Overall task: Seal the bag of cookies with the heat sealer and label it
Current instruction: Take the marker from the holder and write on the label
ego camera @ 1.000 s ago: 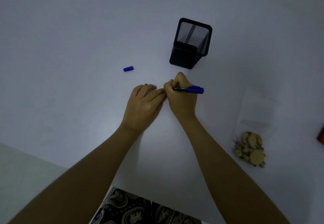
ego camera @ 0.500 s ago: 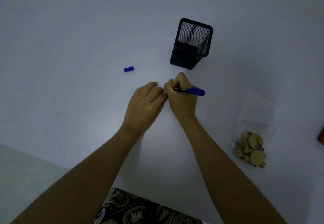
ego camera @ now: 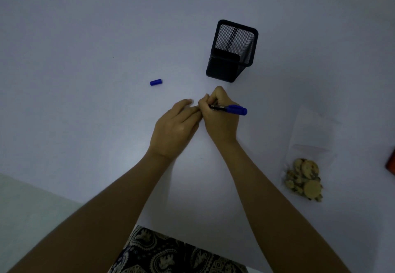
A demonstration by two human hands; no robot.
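Apparently mid-labelling: right hand (ego camera: 220, 118) gripping uncapped marker (ego camera: 232, 109), left hand (ego camera: 175, 127) flat, steadying; cookie bag (ego camera: 307, 165) aside, label unattached.

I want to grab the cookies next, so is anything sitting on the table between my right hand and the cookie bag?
Nothing visible: bare table lies between the right hand, which holds the marker, and the cookie bag.

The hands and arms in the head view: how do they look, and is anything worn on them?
Both forearms are bare to the frame edge: no sleeves, watch or bracelet. The left hand and right hand show no gloves or rings. Nail details are too dim to tell.
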